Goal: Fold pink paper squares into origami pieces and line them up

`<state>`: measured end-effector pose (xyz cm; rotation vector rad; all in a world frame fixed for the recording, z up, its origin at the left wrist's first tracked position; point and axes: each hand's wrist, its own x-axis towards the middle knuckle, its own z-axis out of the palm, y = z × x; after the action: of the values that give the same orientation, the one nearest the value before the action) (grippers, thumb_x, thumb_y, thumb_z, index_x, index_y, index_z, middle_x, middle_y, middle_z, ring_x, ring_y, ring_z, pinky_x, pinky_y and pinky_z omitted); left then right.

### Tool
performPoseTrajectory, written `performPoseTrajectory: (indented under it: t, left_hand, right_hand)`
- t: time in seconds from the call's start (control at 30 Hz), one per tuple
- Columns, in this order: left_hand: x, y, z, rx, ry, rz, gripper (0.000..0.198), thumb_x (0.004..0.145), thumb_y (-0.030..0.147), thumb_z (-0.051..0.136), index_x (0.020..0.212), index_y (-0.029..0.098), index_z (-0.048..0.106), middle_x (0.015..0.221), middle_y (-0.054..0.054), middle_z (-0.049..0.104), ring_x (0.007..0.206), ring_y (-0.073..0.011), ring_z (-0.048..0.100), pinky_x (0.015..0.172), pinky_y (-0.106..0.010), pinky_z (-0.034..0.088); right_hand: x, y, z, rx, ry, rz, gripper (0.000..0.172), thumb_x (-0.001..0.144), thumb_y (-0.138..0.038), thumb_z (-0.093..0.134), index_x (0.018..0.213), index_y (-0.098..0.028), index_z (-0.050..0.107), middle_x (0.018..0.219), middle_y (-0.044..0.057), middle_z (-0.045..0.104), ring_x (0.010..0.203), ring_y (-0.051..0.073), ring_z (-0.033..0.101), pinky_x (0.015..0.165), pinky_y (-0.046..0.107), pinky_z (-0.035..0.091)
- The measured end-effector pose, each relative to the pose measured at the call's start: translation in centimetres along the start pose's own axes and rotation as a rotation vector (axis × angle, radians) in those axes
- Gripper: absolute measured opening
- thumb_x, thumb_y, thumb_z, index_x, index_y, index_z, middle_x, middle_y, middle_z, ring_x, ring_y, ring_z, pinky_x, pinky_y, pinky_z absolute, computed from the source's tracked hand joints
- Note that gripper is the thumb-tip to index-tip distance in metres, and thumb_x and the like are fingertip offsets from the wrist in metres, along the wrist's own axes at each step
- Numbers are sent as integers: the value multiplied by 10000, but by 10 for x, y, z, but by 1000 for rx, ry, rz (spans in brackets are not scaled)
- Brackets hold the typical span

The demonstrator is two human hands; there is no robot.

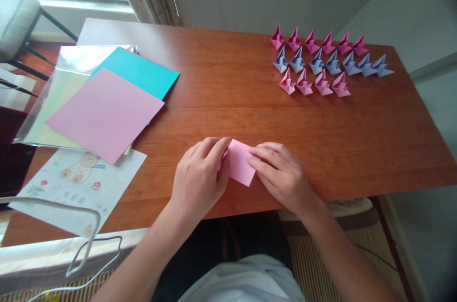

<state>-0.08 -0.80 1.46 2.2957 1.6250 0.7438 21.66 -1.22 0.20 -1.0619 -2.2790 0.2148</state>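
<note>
A small folded piece of pink paper (241, 163) is between my two hands, close to the front edge of the wooden table. My left hand (202, 168) is closed on its left side, thumb toward me and fingers curled over the far edge. On the right side, my right hand (280, 173) grips the paper, its fingertips pressed on the upper face and its thumb hidden. Part of the paper's left end is covered by my left fingers.
Rows of folded paper figures stand at the back right: dark pink (312, 42), blue-grey (316, 61) and light pink (323, 83). At left lie a pink sheet (105, 114), teal sheets (139, 73), a clear plastic packet (30, 121) and a bear-printed sheet (121, 173). A white cable (53, 203) crosses that corner.
</note>
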Motion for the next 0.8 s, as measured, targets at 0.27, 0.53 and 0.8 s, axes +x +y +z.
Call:
performPoseTrajectory:
  t: [0.27,0.53,0.8]
  left_hand:
    - [-24,-3,-6,85,-27,327,353,897,49,548,1228,133,636,1265,-106,732,1148,-299,655,996,-464,477]
    - [-23,-12,0,45,-13,311,207,938,146,635,1141,164,672,1198,-74,759,1064,-272,685,924,-427,493]
    - [-5,-10,0,-117,-41,159,114,981,174,582,968,192,694,1037,-35,759,929,-206,676,876,-383,494]
  right_hand:
    - [1,1,1,-33,-92,18,237,945,-81,631,1148,-148,731,1165,97,757,1036,261,619,918,419,571]
    - [7,-2,-6,4,-200,58,196,989,-165,595,1137,-153,723,1187,111,723,1071,266,594,942,437,539]
    - [22,5,-3,224,-205,245,175,1005,-234,601,891,-206,731,980,56,696,957,207,588,856,363,518]
